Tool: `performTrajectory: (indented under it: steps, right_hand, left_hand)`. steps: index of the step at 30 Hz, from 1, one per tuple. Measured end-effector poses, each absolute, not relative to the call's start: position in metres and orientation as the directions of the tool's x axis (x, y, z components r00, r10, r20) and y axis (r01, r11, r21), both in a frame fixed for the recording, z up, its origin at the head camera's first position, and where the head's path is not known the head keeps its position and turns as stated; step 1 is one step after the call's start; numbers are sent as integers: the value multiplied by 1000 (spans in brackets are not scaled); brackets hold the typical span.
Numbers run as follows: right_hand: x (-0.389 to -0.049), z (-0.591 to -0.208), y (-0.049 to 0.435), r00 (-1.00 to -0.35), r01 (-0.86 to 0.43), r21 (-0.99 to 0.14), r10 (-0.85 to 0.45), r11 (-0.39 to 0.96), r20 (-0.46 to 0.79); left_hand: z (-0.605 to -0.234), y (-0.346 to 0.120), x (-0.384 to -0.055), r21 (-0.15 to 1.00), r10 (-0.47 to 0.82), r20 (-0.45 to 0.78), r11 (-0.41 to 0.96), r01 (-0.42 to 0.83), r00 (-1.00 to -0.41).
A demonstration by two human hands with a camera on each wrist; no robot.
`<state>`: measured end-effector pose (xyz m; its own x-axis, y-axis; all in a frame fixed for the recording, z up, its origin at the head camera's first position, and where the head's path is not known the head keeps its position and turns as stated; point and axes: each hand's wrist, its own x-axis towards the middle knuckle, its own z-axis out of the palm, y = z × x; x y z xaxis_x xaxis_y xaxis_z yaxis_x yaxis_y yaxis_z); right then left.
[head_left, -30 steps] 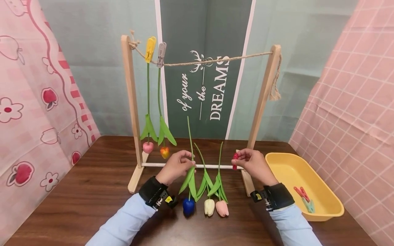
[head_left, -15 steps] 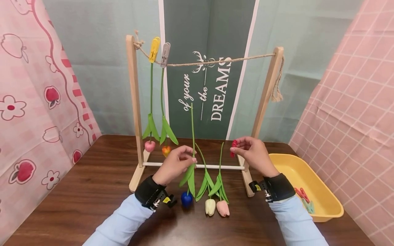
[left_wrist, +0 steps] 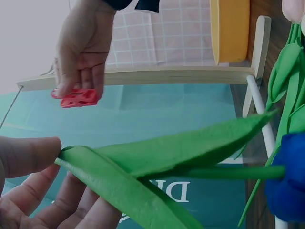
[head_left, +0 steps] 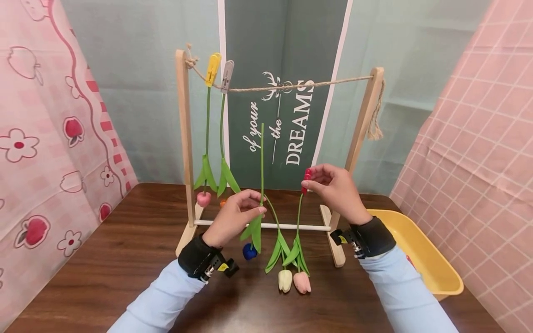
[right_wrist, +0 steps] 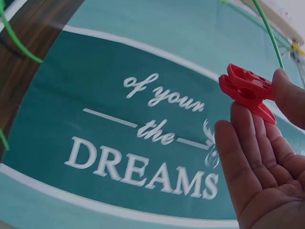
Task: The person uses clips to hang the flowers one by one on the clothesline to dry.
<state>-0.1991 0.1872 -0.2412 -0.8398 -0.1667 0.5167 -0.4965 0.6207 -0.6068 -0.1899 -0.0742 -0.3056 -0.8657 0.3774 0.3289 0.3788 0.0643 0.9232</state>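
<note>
In front of the wooden frame (head_left: 186, 138), below the level of the rope (head_left: 333, 83), a blue tulip (head_left: 250, 251) is pinched near its leaves between the thumb and fingers of the left hand (head_left: 236, 217). Its long axis is held nearly upright, bloom pointed down, bare stem end up. To its right, a red clothespin (head_left: 306, 181) is gripped by the right hand (head_left: 339, 192), its length also near vertical. Inside the yellow basin (head_left: 447, 273), partly covered by the right sleeve (head_left: 408, 291), only a sliver of red is seen.

Sleeves (head_left: 162, 296) — pale blue; wristbands (head_left: 376, 237) — black
</note>
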Motion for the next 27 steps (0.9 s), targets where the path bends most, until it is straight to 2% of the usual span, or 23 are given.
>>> performTrajectory:
  steps: [12,27]
  right_hand:
    - [-199,-199,149,-719,-661,-503,-278,556,637]
    - [-197,-169,130,-654,-720,-448,-301,531,694]
  left_hand:
    - [-288,-80,-195,906,293,372,91,413,-881]
    - [-278,-84,-201,890,254,410,98,445,-876]
